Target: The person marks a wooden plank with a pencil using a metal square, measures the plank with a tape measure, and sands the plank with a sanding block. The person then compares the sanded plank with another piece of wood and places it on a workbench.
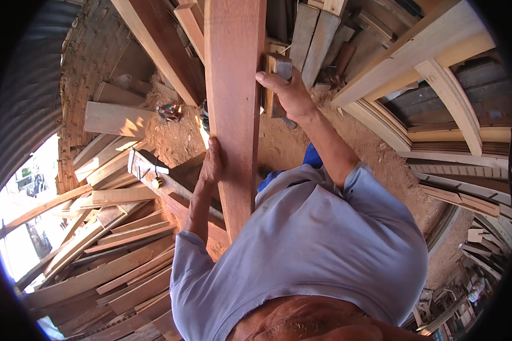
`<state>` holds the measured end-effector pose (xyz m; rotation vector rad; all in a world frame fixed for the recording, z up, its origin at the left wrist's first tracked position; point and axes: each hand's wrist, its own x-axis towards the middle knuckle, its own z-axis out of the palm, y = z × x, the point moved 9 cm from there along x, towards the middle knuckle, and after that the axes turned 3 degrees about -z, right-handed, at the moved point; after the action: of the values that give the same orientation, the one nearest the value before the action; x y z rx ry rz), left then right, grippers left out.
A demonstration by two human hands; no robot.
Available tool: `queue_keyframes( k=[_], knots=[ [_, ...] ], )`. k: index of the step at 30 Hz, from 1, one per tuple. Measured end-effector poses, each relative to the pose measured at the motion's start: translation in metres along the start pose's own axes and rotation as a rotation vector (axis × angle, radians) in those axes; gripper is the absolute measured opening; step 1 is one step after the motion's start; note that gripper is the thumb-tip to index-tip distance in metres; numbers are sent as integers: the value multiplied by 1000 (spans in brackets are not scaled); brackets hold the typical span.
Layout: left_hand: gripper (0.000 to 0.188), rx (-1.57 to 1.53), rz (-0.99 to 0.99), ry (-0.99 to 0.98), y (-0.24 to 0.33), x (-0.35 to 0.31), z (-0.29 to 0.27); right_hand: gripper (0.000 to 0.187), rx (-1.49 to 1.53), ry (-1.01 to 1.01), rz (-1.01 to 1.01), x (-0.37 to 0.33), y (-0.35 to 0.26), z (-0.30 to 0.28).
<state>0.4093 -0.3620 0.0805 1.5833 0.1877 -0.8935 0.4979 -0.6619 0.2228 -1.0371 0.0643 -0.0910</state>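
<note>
A long reddish-brown wooden board (233, 85) runs from the top of the view down to my shirt. My left hand (211, 162) grips its left edge, with the thumb near the upper face and the other fingers mostly hidden. At the board's right side, my right hand (290, 94) is closed around a worn wooden block (280, 67) with a greyish end. The thumb reaches toward the board's edge. Whether the block is a plane or another tool, I cannot tell, and its contact with the board is partly hidden.
Left of the board, a narrow timber (173, 196) carries a small yellow-and-black object (157, 182). A dark-and-red object (169, 112) lies on the sawdust-covered ground (176, 142). Stacked planks (136, 273) fill the lower left. Pale wooden frames (404, 57) stand at the right.
</note>
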Motion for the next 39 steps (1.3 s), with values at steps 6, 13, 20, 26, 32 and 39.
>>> queue_keyframes(
  k=[6,13,20,26,32,39],
  knots=[
    [103,-82,320,101,156,46,56,52,-224,-7,-255,65,-143,-5],
    [129,60,513,86,202,176,58,67,-149,28,-250,106,-208,-23],
    [108,120,936,210,273,246,128,86,-139,123,-300,131,-195,-82],
    [111,81,988,76,241,331,125,107,-259,193,-322,131,-180,-99],
    [101,218,1028,18,263,351,129,76,-803,78,-421,147,-151,-142],
    [93,21,880,-132,304,387,143,92,-932,-13,0,144,7,-240]
  ],
)
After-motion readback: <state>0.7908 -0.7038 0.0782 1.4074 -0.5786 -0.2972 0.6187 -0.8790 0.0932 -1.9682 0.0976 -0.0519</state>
